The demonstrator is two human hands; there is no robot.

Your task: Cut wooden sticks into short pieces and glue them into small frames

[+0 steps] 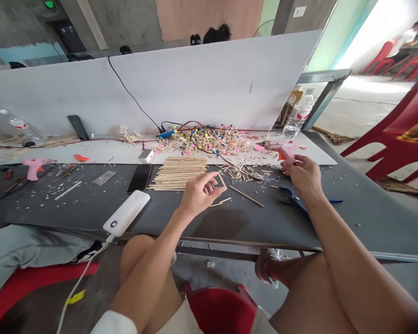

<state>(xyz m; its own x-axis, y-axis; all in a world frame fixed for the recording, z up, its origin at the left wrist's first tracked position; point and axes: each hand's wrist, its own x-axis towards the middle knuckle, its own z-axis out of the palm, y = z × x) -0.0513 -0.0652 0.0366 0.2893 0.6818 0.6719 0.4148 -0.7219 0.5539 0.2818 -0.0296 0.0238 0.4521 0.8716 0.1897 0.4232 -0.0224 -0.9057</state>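
My left hand (201, 192) is above the near part of the table, closed in a pinch on a short wooden stick (221, 180). Just behind it lies a row of long wooden sticks (179, 172). A few short cut pieces (221, 202) and one longer loose stick (247, 196) rest beside the hand. My right hand (304, 175) has its fingers closed at the handle of a pink hot glue gun (288, 149), whose nozzle points left. Blue-handled pliers (294, 198) lie under my right wrist, partly hidden by it.
Against the white partition (209, 88) is a heap of sticks with coloured ends (212, 139). A phone (139, 178), white power bank (127, 213), second pink glue gun (35, 169) and cables lie leftward. A water bottle (299, 113) stands at the right. Another person's leg (35, 246) shows left.
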